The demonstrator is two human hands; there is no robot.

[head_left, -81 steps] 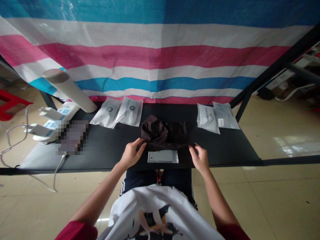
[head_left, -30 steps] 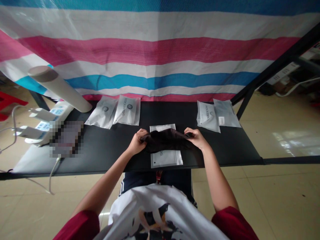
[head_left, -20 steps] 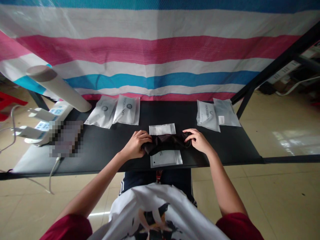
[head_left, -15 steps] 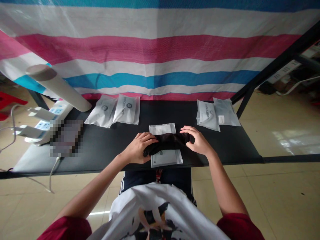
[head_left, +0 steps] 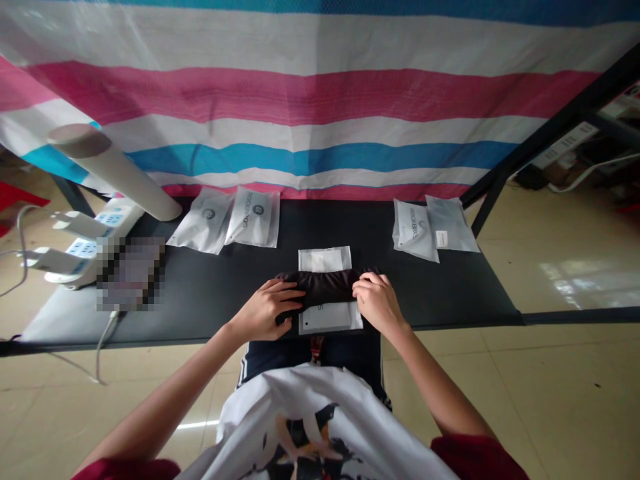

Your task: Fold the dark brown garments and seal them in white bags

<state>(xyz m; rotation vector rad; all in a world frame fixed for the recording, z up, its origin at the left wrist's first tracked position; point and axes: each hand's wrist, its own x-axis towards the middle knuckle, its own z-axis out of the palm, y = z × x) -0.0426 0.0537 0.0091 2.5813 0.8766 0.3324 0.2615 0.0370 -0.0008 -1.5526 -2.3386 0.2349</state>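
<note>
A dark, gathered piece of fabric [head_left: 327,287] stretches sideways across a flat translucent pouch [head_left: 330,320], covering the pouch's middle. My left hand [head_left: 270,307] is closed on the fabric's left end, fingers over the top and thumb below. At the right end, my right hand [head_left: 377,297] grips it with bent fingers; the right thumb is mostly hidden. The pouch's upper and lower ends show beyond the cloth, with part of some grey print on the lower end. What kind of fabric item this is I cannot tell.
Printed translucent pouches [head_left: 254,217] lie at the back left, others [head_left: 416,230] at the back right. On the left are a white cylinder [head_left: 120,173], a power strip [head_left: 95,247] with chargers, and a blurred-out device [head_left: 133,273] on a cable. Striped sheeting [head_left: 310,100] hangs behind the black table [head_left: 200,293].
My right hand has moved left and down, its fingers now closing over the fabric's right end. My left hand has shifted slightly left, and the fabric looks flatter and more evenly spread.
</note>
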